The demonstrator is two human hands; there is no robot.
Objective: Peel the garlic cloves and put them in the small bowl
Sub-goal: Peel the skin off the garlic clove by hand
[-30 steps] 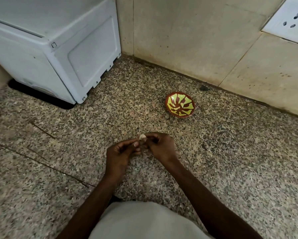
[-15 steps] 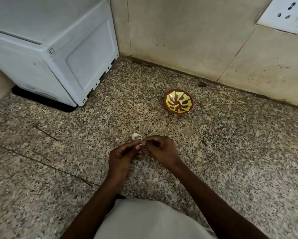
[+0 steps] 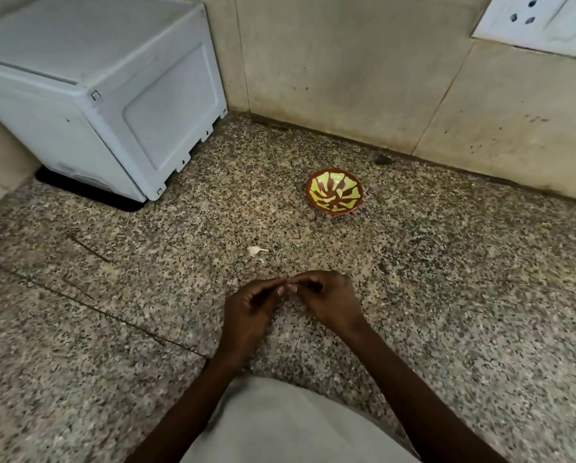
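Head view, starting nearest: a pale cloth (image 3: 290, 426) covers the person's lap at the bottom edge, and both forearms reach forward from it over the speckled stone table (image 3: 463, 312). The left hand (image 3: 246, 312) and the right hand (image 3: 330, 302) meet fingertip to fingertip, well short of the small bowl (image 3: 335, 192) and on its near side. Both hands have their fingers curled inward and pinched together around something tiny between them; the garlic clove itself is hidden by the fingers, so what exactly each hand grips cannot be told. Between the hands and the bowl, a little to the bowl's near left, lie two white scraps of garlic skin (image 3: 255, 251) on the stone. The bowl sits upright, brown with a yellow-green pattern inside, and nothing shows in it. Far to the left of the bowl stands a white appliance (image 3: 106, 95). Beyond the bowl rises the tiled wall (image 3: 346, 68), with a white socket plate (image 3: 540, 21) high to the bowl's right.
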